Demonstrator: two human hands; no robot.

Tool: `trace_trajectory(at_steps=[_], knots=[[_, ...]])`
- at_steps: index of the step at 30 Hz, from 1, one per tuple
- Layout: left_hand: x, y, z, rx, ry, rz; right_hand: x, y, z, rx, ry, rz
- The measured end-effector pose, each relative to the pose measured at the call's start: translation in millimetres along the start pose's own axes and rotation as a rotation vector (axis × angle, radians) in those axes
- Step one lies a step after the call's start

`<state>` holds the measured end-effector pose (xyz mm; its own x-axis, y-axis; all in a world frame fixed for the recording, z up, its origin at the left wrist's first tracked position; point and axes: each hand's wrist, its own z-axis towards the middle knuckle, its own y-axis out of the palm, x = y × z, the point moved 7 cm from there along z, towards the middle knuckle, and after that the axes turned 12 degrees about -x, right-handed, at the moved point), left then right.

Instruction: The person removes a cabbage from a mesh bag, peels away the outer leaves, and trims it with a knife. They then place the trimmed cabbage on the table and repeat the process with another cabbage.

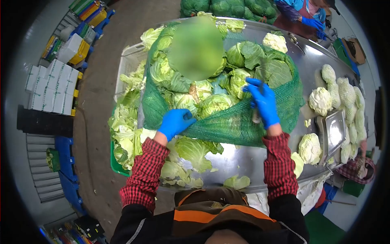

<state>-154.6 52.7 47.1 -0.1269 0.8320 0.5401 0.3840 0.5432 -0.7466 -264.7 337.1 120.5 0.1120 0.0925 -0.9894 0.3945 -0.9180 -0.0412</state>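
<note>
A large green mesh bag [227, 128] lies open on the metal table, with several cabbages [219, 104] inside it. My left hand [176, 123], in a blue glove, is closed on the near left edge of the mesh. Over the right part of the bag is my right hand [263, 101], also gloved, its fingers partly curled. A narrow, greyish, knife-like object [256, 116] sticks out below its palm; most of it is hidden. Leafy cabbages [276, 73] sit at the bag's right end. A blurred patch covers the far middle of the pile.
Loose leaves [195, 152] lie along the near edge of the table [239, 158]. A white crate [129, 61] and a green crate [118, 164] stand left. Trimmed cabbages [310, 148], a metal scale [336, 131] and net-wrapped cabbages [347, 95] are right. Co-workers are at far right and right.
</note>
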Motion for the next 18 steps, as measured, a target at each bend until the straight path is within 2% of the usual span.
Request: trace_trajectory(at_steps=[1,3,4,5,6,7,8,12,14,15,16,18], knots=[[-2.6,1.9,7.6,-0.011,0.013,-0.019,0.0,19.9,14.9,-0.087,0.000,-0.109],[-7.7,9.1,32.5,-0.066,0.037,0.132,13.6,51.9,42.0,-0.276,0.086,-0.196],[-9.1,11.4,47.9,-0.072,0.052,0.116,26.6,61.3,53.9,-0.304,0.230,-0.240],[-12.9,30.2,65.5,-0.328,0.043,0.128,48.8,59.5,70.7,-0.273,0.252,-0.441],[-16.0,51.2,74.4,-0.581,0.035,0.145,67.4,51.9,88.9,-0.244,0.198,-0.942],[-15.2,68.2,80.3,-0.671,0.062,0.147,72.5,51.2,83.7,-0.333,0.363,-1.129],[-17.5,77.4,86.3,-0.670,0.076,0.129,78.5,48.8,74.5,-0.428,0.534,-1.312],[-4.5,67.2,88.2,-0.694,0.099,0.082,83.2,35.9,32.6,-0.458,0.615,-1.320],[11.0,59.2,78.0,-0.825,-0.056,-0.232,72.6,37.4,21.8,-0.456,0.694,-1.293],[21.3,72.2,68.6,-0.856,-0.220,-0.973,82.2,35.7,23.4,-0.465,0.704,-1.305],[11.5,86.1,72.5,-0.858,-0.216,-0.990,97.7,30.5,29.4,-0.398,0.695,-1.212],[21.5,70.5,86.2,-0.417,0.623,-0.221,115.8,29.0,36.3,-0.222,0.610,-1.061]])
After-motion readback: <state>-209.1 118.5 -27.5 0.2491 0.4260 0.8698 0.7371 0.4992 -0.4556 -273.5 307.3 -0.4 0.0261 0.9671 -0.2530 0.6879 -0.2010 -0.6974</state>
